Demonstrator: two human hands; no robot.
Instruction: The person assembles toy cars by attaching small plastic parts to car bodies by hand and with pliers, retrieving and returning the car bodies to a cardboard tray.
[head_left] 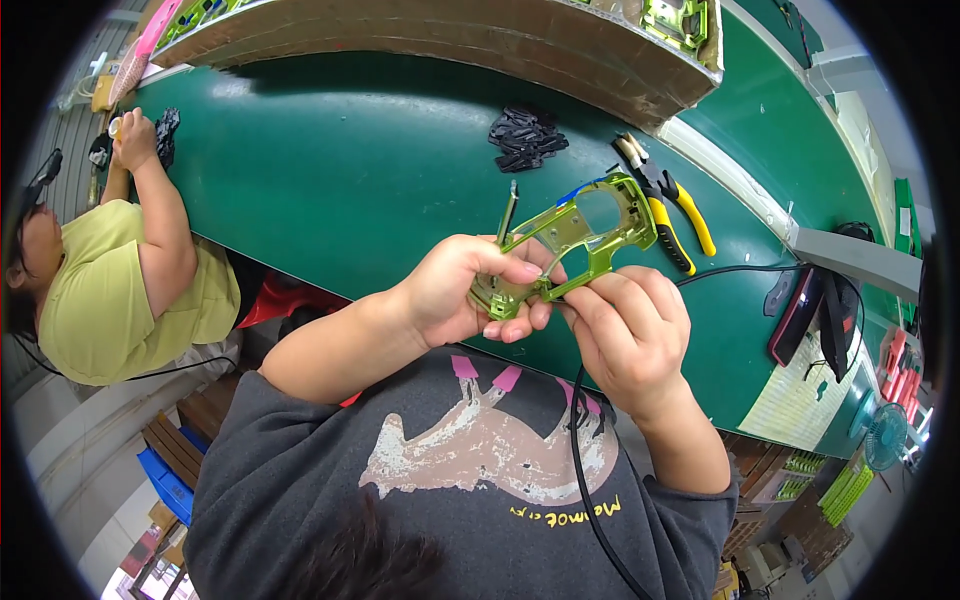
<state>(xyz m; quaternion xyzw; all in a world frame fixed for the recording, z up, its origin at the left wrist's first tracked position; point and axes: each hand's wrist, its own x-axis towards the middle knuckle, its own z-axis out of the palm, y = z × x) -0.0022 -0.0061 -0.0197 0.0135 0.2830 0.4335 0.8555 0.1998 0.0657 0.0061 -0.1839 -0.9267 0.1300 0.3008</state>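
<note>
A shiny green openwork frame (568, 226), with a clear panel in it and a strip of blue along its upper edge, is held above the near edge of the table. My left hand (465, 290) is closed around its left end, with the thumb on top and the fingers underneath. The fingertips of my right hand (632, 335) are pinched together at the frame's lower edge. Anything small between them is hidden. Beyond the frame lies a heap of thin black strips (525, 137). Yellow-and-black pliers (672, 200) rest just to the right of it.
A long cardboard box (450, 42) holding green parts spans the far side of the green table (330, 180). A phone (795, 315), black cable and paper sheet (800, 400) lie at right. At left sits a co-worker in a yellow-green shirt (100, 290), hands raised over the table.
</note>
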